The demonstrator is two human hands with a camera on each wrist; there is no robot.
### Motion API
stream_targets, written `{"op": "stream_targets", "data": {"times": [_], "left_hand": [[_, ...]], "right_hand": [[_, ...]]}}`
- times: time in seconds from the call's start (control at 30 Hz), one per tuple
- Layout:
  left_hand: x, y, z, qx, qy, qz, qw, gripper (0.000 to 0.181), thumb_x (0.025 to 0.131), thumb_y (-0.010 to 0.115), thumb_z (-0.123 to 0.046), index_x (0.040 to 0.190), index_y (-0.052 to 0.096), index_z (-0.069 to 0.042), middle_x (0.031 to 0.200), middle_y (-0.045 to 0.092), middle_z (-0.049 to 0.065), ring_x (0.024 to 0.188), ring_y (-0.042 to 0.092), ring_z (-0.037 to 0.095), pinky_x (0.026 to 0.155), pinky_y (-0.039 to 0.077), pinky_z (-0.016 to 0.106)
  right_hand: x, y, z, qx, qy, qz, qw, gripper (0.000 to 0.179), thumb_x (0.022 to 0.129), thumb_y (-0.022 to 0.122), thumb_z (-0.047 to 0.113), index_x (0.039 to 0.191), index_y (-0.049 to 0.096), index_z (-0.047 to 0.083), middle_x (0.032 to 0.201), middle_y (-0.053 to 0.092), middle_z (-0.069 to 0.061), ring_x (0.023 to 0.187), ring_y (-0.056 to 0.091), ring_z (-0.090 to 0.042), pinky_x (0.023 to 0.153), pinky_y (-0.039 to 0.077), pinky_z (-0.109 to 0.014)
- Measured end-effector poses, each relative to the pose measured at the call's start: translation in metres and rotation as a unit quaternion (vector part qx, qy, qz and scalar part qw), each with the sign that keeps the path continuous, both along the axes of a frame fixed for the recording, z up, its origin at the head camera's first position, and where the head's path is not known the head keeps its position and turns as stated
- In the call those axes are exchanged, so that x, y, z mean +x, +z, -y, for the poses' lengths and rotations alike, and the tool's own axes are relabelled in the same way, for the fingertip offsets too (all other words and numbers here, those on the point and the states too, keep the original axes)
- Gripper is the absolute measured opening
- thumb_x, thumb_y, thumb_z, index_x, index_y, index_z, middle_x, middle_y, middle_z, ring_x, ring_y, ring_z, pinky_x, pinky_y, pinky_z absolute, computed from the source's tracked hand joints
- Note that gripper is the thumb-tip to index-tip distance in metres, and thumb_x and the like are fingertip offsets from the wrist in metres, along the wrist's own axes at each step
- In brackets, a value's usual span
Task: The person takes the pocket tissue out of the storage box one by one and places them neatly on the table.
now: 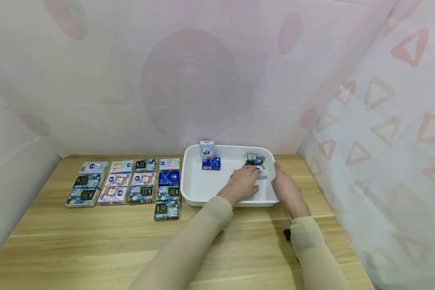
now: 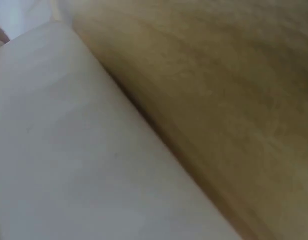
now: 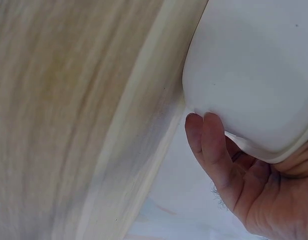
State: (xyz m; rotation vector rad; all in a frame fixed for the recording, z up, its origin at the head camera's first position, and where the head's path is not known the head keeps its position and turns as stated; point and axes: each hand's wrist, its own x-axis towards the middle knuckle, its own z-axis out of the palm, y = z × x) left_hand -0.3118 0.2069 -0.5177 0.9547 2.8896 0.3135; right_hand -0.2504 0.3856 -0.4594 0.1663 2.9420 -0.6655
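A white plastic tray [image 1: 228,197] stands on the table. My right hand [image 1: 284,184] grips its right rim; in the right wrist view, curled fingers [image 3: 216,150] hook under the lip from outside. My left hand [image 1: 241,184] reaches over the front wall into the tray, palm down. Its fingertips lie on a pastel tissue pack [image 1: 262,172], partly covering it. Just behind is a dark floral tissue pack [image 1: 255,159]. In the tray's back left, a light-blue pack [image 1: 206,150] stands upright beside a dark-blue pack [image 1: 211,163]. The left wrist view shows the tray's outer wall [image 2: 94,145].
Left of the tray, several tissue packs lie in columns, among them a dark-blue one [image 1: 169,178] and a dark floral one [image 1: 166,210] at the front. A patterned white cloth [image 1: 112,88] hangs behind the table [image 1: 94,249] and along its sides.
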Motion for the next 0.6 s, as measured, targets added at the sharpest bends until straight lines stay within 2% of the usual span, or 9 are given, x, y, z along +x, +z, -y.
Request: {"op": "stream_targets", "data": {"times": [0.07, 0.17, 0.2, 0.23, 0.27, 0.33, 0.4, 0.43, 0.6], "left_hand": [[-0.003, -0.005, -0.004, -0.009, -0.003, 0.0, 1.0, 0.071, 0.111, 0.075, -0.05, 0.174, 0.057, -0.021, 0.183, 0.055, 0.004, 0.172, 0.05, 0.025, 0.141, 0.049, 0.048], [0.006, 0.016, -0.003, -0.021, -0.007, 0.02, 0.9996, 0.07, 0.112, 0.076, -0.044, 0.176, 0.055, -0.022, 0.187, 0.05, 0.004, 0.175, 0.047, 0.028, 0.142, 0.048, 0.051], [0.006, 0.015, -0.002, -0.009, -0.008, 0.028, 0.9995, 0.071, 0.111, 0.077, -0.043, 0.176, 0.054, -0.022, 0.188, 0.049, 0.005, 0.176, 0.046, 0.029, 0.143, 0.046, 0.053], [0.008, 0.021, -0.002, -0.017, -0.009, 0.037, 0.9991, 0.073, 0.113, 0.075, -0.044, 0.178, 0.051, -0.023, 0.19, 0.045, 0.004, 0.178, 0.042, 0.029, 0.145, 0.043, 0.051], [0.008, 0.018, -0.003, -0.014, -0.01, 0.035, 0.9992, 0.072, 0.113, 0.074, -0.043, 0.178, 0.051, -0.024, 0.191, 0.044, 0.003, 0.178, 0.042, 0.028, 0.145, 0.044, 0.051], [0.012, 0.024, -0.002, -0.021, -0.014, 0.036, 0.999, 0.072, 0.114, 0.072, -0.043, 0.179, 0.05, -0.024, 0.191, 0.043, 0.002, 0.179, 0.041, 0.028, 0.146, 0.042, 0.05], [0.016, 0.03, -0.001, -0.041, -0.017, 0.029, 0.9986, 0.07, 0.115, 0.07, -0.043, 0.18, 0.049, -0.024, 0.191, 0.043, 0.002, 0.178, 0.042, 0.026, 0.145, 0.043, 0.048], [0.015, 0.029, -0.003, -0.051, -0.017, 0.023, 0.9983, 0.068, 0.116, 0.07, -0.043, 0.179, 0.05, -0.025, 0.191, 0.044, 0.001, 0.177, 0.044, 0.026, 0.144, 0.045, 0.048], [0.017, 0.032, -0.001, -0.035, -0.012, 0.01, 0.9993, 0.06, 0.115, 0.071, -0.042, 0.171, 0.06, -0.023, 0.183, 0.055, 0.002, 0.17, 0.054, 0.027, 0.135, 0.055, 0.052]], "right_hand": [[0.0, 0.001, 0.0, 0.0, -0.002, 0.001, 1.0, 0.073, 0.114, 0.046, 0.004, 0.184, 0.025, -0.001, 0.155, 0.066, -0.043, 0.108, 0.082, -0.047, 0.091, 0.071, -0.064], [0.0, 0.003, 0.001, 0.001, -0.004, 0.003, 1.0, 0.073, 0.114, 0.047, 0.004, 0.184, 0.026, 0.0, 0.155, 0.067, -0.043, 0.108, 0.082, -0.049, 0.091, 0.071, -0.064], [0.0, 0.003, 0.002, 0.002, -0.004, 0.003, 1.0, 0.074, 0.114, 0.047, 0.004, 0.184, 0.025, 0.0, 0.155, 0.067, -0.043, 0.108, 0.083, -0.049, 0.091, 0.071, -0.064], [0.0, 0.004, 0.002, 0.002, -0.004, 0.005, 1.0, 0.074, 0.114, 0.047, 0.003, 0.184, 0.025, 0.0, 0.155, 0.067, -0.043, 0.108, 0.083, -0.049, 0.09, 0.071, -0.064], [0.0, 0.004, 0.002, 0.001, -0.005, 0.006, 1.0, 0.074, 0.114, 0.047, 0.003, 0.184, 0.025, 0.0, 0.155, 0.067, -0.043, 0.108, 0.083, -0.049, 0.09, 0.072, -0.063], [0.0, 0.004, 0.002, 0.003, -0.005, 0.006, 1.0, 0.074, 0.114, 0.048, 0.002, 0.184, 0.025, 0.0, 0.154, 0.067, -0.043, 0.108, 0.083, -0.049, 0.088, 0.072, -0.062], [0.0, 0.004, 0.002, 0.005, -0.003, 0.004, 1.0, 0.074, 0.114, 0.048, 0.002, 0.184, 0.025, -0.001, 0.153, 0.068, -0.043, 0.106, 0.084, -0.048, 0.087, 0.072, -0.062], [0.001, 0.003, 0.002, 0.005, -0.003, 0.002, 1.0, 0.074, 0.114, 0.048, 0.002, 0.184, 0.025, -0.001, 0.152, 0.068, -0.043, 0.106, 0.084, -0.048, 0.086, 0.072, -0.062], [0.001, 0.002, 0.002, 0.007, 0.0, -0.003, 1.0, 0.072, 0.114, 0.047, 0.002, 0.183, 0.026, -0.001, 0.15, 0.07, -0.043, 0.104, 0.084, -0.047, 0.086, 0.072, -0.061]]}}
